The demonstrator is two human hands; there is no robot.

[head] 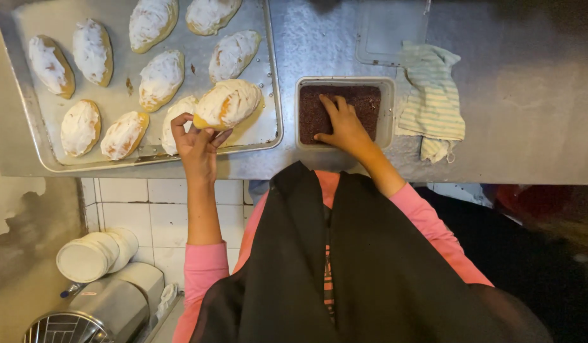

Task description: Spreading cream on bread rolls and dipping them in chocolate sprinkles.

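My left hand (195, 143) holds a cream-topped oval bun (229, 103) above the near right corner of a metal baking tray (27, 101). Several more cream-topped buns (159, 79) lie in rows on the tray. My right hand (343, 127) reaches into a clear rectangular tub (388, 101) of dark brown sprinkles (364, 101), fingers pressed down into them. The tub stands on the steel counter just right of the tray.
A striped cloth (433, 101) lies right of the tub, with a clear lid (389, 32) behind it. Below the counter (529, 95) edge are a tiled wall, stacked white containers (90, 254) and a metal appliance (97, 311). My dark apron hangs in front.
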